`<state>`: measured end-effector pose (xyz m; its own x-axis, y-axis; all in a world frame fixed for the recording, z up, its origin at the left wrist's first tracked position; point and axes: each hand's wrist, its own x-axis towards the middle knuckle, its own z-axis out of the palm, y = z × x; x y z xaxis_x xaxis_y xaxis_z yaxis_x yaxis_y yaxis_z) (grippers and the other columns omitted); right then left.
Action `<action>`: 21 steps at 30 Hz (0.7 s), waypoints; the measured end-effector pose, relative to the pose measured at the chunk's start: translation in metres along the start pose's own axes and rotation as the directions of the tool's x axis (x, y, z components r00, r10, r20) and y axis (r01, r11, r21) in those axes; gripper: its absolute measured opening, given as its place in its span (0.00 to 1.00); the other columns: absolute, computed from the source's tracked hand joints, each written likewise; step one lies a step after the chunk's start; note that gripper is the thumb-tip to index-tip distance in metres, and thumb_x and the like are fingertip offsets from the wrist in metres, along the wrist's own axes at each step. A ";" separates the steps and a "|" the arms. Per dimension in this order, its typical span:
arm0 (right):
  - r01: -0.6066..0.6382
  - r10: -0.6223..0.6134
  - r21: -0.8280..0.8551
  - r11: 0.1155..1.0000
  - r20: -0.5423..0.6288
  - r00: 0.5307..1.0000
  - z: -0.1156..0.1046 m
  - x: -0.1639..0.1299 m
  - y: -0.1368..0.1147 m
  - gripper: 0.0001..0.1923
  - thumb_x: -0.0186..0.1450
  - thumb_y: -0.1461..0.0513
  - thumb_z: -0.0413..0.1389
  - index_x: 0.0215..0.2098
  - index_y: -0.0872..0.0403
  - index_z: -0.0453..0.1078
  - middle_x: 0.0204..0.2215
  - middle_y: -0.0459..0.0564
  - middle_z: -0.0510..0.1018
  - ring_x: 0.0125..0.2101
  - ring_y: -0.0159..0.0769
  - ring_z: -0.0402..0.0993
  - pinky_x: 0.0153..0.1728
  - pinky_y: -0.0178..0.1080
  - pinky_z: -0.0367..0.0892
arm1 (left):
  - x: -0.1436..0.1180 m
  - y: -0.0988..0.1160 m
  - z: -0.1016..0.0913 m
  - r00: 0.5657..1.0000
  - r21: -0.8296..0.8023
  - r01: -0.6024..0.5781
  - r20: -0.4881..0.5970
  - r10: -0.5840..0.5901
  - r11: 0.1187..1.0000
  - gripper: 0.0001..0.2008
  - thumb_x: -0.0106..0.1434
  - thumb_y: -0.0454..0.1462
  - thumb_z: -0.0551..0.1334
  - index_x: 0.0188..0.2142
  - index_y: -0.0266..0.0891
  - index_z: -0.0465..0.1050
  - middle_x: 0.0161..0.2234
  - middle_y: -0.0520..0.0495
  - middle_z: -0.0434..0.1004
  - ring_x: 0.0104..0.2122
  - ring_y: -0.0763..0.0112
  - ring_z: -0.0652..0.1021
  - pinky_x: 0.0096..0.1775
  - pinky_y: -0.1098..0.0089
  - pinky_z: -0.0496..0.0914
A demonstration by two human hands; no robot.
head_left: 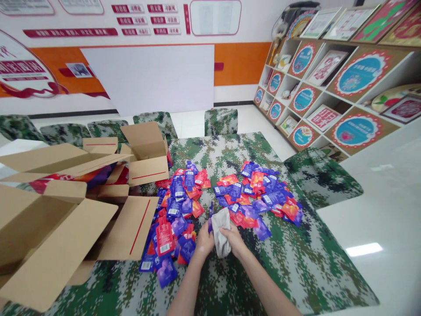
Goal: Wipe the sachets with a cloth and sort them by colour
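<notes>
My left hand [203, 242] and my right hand [234, 238] meet over the camouflage-covered table [296, 263], both gripping a small grey cloth pouch [221, 230]. A purple sachet [210, 219] sticks out at the pouch's left side, by my left fingers. Heaps of purple, red and orange sachets lie around: one pile [177, 210] to the left of my hands, another pile [259, 195] behind and to the right.
Open cardboard boxes [59, 228] with raised flaps crowd the table's left side; another box [144, 153] stands farther back. Camouflage chairs [221, 121] ring the table. A white surface [388, 210] lies to the right, shelves [329, 83] with framed pictures behind it.
</notes>
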<state>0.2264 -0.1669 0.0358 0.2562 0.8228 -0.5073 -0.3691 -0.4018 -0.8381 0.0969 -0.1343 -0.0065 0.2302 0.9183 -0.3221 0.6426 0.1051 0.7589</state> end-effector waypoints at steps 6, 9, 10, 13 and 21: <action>0.021 -0.019 0.028 0.999 -0.072 0.997 -0.006 0.001 -0.008 0.18 0.45 0.56 0.62 0.33 0.57 0.73 0.26 0.52 0.79 0.30 0.45 0.76 0.33 0.42 0.69 | 0.005 0.001 0.009 0.994 -0.086 0.104 -0.008 -0.105 0.991 0.18 0.60 0.33 0.54 0.50 0.38 0.63 0.40 0.47 0.75 0.38 0.69 0.76 0.43 0.67 0.69; 0.032 -0.033 -0.011 0.999 -0.096 0.995 -0.018 0.006 0.001 0.17 0.45 0.57 0.61 0.33 0.57 0.73 0.26 0.51 0.79 0.30 0.44 0.75 0.32 0.42 0.69 | -0.005 -0.003 0.006 0.995 -0.058 0.097 0.007 -0.097 0.994 0.20 0.58 0.34 0.56 0.51 0.39 0.63 0.42 0.46 0.73 0.42 0.66 0.74 0.46 0.64 0.68; 0.033 -0.036 -0.031 0.999 -0.097 0.995 -0.023 0.007 0.004 0.17 0.46 0.58 0.61 0.33 0.57 0.73 0.26 0.51 0.79 0.30 0.44 0.75 0.32 0.41 0.68 | -0.009 -0.004 0.002 0.996 -0.052 0.094 0.010 -0.094 0.994 0.21 0.57 0.34 0.56 0.51 0.39 0.64 0.44 0.45 0.72 0.45 0.64 0.73 0.49 0.63 0.66; 0.043 -0.056 -0.131 0.990 -0.096 0.994 -0.035 0.015 0.009 0.16 0.49 0.59 0.58 0.35 0.58 0.72 0.27 0.51 0.78 0.29 0.44 0.74 0.32 0.41 0.68 | -0.024 -0.008 -0.010 1.000 0.069 0.026 -0.007 -0.025 0.997 0.28 0.54 0.32 0.57 0.56 0.37 0.60 0.54 0.40 0.63 0.56 0.59 0.63 0.56 0.60 0.56; 0.457 -0.335 -0.796 0.396 0.339 0.879 -0.011 0.021 -0.002 0.26 0.55 0.68 0.50 0.54 0.56 0.63 0.43 0.56 0.70 0.45 0.42 0.64 0.48 0.41 0.59 | -0.058 -0.011 -0.011 0.847 0.378 -0.496 0.411 0.338 0.782 0.38 0.52 0.31 0.53 0.63 0.37 0.45 0.64 0.46 0.41 0.63 0.60 0.44 0.61 0.59 0.43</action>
<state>0.2420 -0.1530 0.0248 0.0462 0.9941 -0.0977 0.6821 -0.1028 -0.7240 0.0683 -0.1842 0.0104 0.7124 0.6563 -0.2483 0.6646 -0.5175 0.5389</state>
